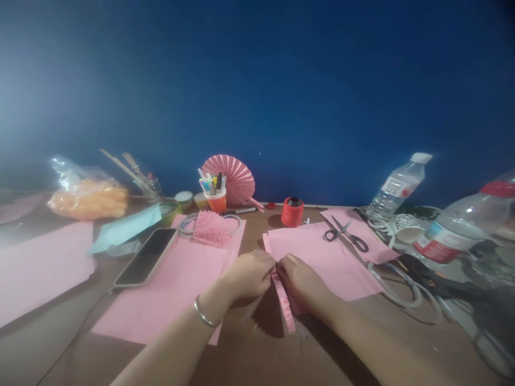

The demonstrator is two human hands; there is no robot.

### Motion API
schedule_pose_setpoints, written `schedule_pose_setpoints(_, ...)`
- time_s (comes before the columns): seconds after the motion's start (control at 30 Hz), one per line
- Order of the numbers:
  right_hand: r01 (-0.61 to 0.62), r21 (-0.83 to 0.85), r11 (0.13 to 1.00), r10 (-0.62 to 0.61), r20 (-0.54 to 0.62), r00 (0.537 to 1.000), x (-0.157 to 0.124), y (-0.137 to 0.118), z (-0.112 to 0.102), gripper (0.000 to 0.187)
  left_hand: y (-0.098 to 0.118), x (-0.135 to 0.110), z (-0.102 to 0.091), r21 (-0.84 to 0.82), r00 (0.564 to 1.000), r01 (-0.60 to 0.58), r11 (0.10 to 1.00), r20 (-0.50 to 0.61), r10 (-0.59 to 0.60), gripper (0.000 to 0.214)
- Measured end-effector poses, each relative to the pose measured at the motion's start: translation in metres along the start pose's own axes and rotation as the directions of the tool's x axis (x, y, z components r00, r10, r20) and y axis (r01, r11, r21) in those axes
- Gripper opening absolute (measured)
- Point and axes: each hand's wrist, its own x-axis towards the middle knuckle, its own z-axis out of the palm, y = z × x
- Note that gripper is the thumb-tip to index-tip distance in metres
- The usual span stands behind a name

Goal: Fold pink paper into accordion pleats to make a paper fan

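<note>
My left hand [247,276] and my right hand [301,281] meet at the middle of the table, fingers pinched on the left edge of a pink paper sheet [322,254]. That edge is pleated into a narrow accordion strip [285,306] which runs toward me between the hands. A bangle sits on my left wrist and a ring on a left finger. Black-handled scissors [346,236] lie on the pink paper just beyond my right hand. A second large pink sheet [177,284] lies flat left of my left hand.
A phone [145,257], a dotted pink folded fan [211,228], tape rings [396,289], a red thread spool [292,212], an orange pen cup [216,199], a round pink fan [235,179], two water bottles [396,187] [462,225] and an orange-filled bag [86,195] surround the work area.
</note>
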Motion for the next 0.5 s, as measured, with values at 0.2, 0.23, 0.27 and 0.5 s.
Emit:
schedule_pose_setpoints(0.2,-0.04,0.034,0.999,0.041,-0.02,0.999,0.001,-0.0014,0.0005,0.018,0.0042,0.004,0.0033,0.001,0.997,0.072,0.997,0.001,-0.072,0.02)
schedule_pose_setpoints(0.23,-0.047,0.047,0.998,0.048,-0.018,0.999,0.0011,-0.0015,0.0003,0.017,0.0043,0.0042,0.0038,0.0,0.997,0.073,0.997,-0.006,-0.073,0.021)
schedule_pose_setpoints(0.27,-0.051,0.055,0.997,0.052,-0.017,0.999,0.0012,-0.0016,0.0,0.017,0.0043,0.0043,0.0042,-0.004,0.997,0.073,0.997,-0.013,-0.073,0.022)
schedule_pose_setpoints(0.5,-0.049,0.143,0.989,0.055,-0.035,0.998,0.0019,-0.0025,-0.0024,0.017,0.0047,0.0046,0.0088,-0.027,0.989,0.109,0.994,-0.093,-0.111,0.019)
